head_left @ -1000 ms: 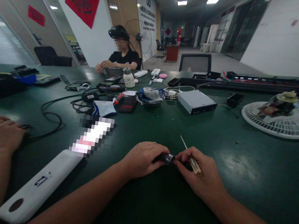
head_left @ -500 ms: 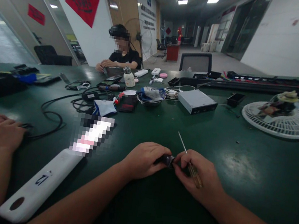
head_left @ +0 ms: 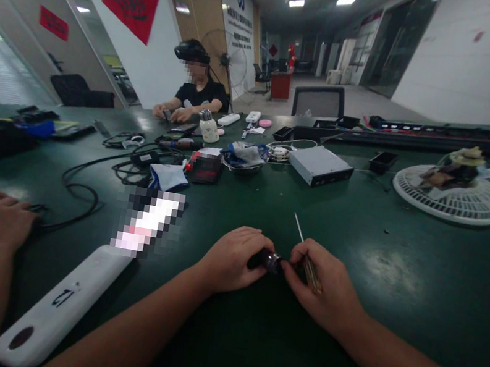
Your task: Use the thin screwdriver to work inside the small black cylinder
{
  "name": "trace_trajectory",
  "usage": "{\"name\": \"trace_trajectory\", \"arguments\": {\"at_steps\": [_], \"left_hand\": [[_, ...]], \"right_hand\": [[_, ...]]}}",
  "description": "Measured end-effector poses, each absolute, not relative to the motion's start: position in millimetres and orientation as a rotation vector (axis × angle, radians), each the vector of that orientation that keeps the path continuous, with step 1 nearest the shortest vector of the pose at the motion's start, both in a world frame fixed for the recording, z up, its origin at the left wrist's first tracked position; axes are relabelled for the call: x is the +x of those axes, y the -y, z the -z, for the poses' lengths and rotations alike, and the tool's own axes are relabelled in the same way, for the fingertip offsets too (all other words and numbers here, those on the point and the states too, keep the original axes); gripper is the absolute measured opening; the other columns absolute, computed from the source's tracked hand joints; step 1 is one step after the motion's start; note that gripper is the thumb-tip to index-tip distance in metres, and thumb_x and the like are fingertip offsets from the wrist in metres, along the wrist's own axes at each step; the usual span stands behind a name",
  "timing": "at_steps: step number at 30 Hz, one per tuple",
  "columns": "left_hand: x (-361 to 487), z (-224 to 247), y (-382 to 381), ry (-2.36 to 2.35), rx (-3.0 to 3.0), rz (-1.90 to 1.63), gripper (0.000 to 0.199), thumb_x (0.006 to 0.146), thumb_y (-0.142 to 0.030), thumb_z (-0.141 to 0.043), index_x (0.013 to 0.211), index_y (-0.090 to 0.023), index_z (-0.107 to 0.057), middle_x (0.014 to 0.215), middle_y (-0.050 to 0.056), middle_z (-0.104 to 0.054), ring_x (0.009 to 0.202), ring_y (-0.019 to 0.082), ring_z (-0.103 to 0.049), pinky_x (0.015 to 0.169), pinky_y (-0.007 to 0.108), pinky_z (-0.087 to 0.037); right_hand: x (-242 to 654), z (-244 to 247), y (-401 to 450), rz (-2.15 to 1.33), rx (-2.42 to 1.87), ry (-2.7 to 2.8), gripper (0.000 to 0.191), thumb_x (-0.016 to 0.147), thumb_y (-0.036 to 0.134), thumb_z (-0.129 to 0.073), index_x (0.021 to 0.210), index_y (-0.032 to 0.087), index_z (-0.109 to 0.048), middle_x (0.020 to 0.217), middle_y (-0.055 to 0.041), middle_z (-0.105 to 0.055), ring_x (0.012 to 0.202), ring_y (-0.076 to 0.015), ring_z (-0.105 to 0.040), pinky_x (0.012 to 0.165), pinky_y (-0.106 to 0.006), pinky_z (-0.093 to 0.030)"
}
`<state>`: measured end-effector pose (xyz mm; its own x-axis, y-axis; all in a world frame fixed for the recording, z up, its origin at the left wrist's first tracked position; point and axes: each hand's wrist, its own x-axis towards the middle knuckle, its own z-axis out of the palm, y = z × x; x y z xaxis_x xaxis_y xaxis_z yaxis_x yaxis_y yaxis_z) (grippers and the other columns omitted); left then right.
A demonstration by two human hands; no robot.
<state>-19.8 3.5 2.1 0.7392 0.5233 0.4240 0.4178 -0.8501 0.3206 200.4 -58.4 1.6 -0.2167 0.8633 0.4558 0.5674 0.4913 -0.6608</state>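
Just below the frame's centre, the left hand (head_left: 235, 258) grips a small dark tube (head_left: 272, 262), best kept steady while the right hand (head_left: 332, 284), holding a screwdriver (head_left: 312, 274), works at its end.

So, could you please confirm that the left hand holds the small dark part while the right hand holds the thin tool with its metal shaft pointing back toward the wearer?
Not quite: in the head view, the metal shaft points away from the wearer. The left hand does hold the small dark part, and the right hand the thin tool.
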Motion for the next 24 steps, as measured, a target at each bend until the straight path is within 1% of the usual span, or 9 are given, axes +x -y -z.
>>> {"name": "trace_trajectory", "arguments": {"at_steps": [4, 6, 8, 13, 15, 19, 24], "left_hand": [[-23.0, -3.9, -6.2, -0.851, 2.687, -0.817, 0.027, 0.076, -0.014, -0.071, 0.099, -0.019, -0.060, 0.095, 0.004, -0.069, 0.093, 0.023, -0.066, 0.094, 0.042, -0.051], [-24.4, -5.2, -7.2, -0.915, 2.673, -0.828, 0.027, 0.075, -0.012, -0.070, 0.099, -0.019, -0.059, 0.094, 0.003, -0.068, 0.091, 0.023, -0.065, 0.087, 0.040, -0.051], [-25.5, -6.8, -7.9, -0.952, 2.674, -0.842, 0.028, 0.075, -0.011, -0.069, 0.099, -0.020, -0.058, 0.094, 0.003, -0.068, 0.089, 0.022, -0.064, 0.083, 0.038, -0.050], [-24.6, -10.6, -5.6, -0.854, 2.755, -0.846, 0.026, 0.077, -0.007, -0.068, 0.098, -0.020, -0.061, 0.097, 0.003, -0.070, 0.091, 0.021, -0.064, 0.081, 0.035, -0.048], [-23.0, -11.4, -3.0, -0.771, 2.807, -0.831, 0.024, 0.079, -0.009, -0.068, 0.100, -0.019, -0.062, 0.099, 0.004, -0.070, 0.091, 0.021, -0.065, 0.080, 0.034, -0.048], [-20.6, -11.5, 0.7, -0.653, 2.880, -0.805, 0.017, 0.086, -0.016, -0.067, 0.102, -0.019, -0.062, 0.099, 0.004, -0.071, 0.090, 0.021, -0.067, 0.078, 0.033, -0.049], [-22.0, -10.5, -0.6, -0.745, 2.801, -0.813, 0.019, 0.082, -0.015, -0.069, 0.100, -0.019, -0.062, 0.097, 0.004, -0.071, 0.088, 0.020, -0.067, 0.076, 0.032, -0.050]], "right_hand": [[200.4, -3.5, 59.2, -0.506, -1.182, 1.880, 0.009, 0.092, 0.019, -0.060, 0.090, 0.023, -0.053, 0.084, -0.0009, -0.061, 0.075, -0.0173, -0.060, 0.069, -0.032, -0.046], [200.5, -5.0, 59.9, -0.573, -1.182, 1.851, 0.006, 0.095, 0.022, -0.058, 0.092, 0.024, -0.053, 0.087, -0.0015, -0.063, 0.075, -0.0172, -0.061, 0.069, -0.032, -0.048], [200.4, -5.9, 60.4, -0.626, -1.176, 1.820, 0.005, 0.096, 0.024, -0.057, 0.095, 0.024, -0.053, 0.091, -0.0022, -0.066, 0.077, -0.0174, -0.064, 0.071, -0.032, -0.049], [199.7, -3.5, 58.5, -0.629, -1.190, 1.852, 0.016, 0.090, 0.025, -0.066, 0.090, 0.024, -0.051, 0.095, -0.0035, -0.068, 0.085, -0.0204, -0.066, 0.075, -0.035, -0.051], [199.9, -2.1, 57.2, -0.641, -1.214, 1.871, 0.019, 0.088, 0.026, -0.069, 0.088, 0.024, -0.050, 0.093, -0.0030, -0.069, 0.083, -0.0206, -0.066, 0.074, -0.035, -0.050], [201.0, -1.3, 55.9, -0.752, -1.225, 1.863, 0.019, 0.087, 0.023, -0.069, 0.085, 0.025, -0.050, 0.089, -0.0011, -0.071, 0.078, -0.0192, -0.067, 0.071, -0.034, -0.051], [203.0, -3.2, 54.8, -0.907, -1.214, 1.746, 0.018, 0.088, 0.022, -0.067, 0.081, 0.024, -0.050, 0.094, -0.0035, -0.076, 0.084, -0.0209, -0.073, 0.072, -0.034, -0.055]]}}
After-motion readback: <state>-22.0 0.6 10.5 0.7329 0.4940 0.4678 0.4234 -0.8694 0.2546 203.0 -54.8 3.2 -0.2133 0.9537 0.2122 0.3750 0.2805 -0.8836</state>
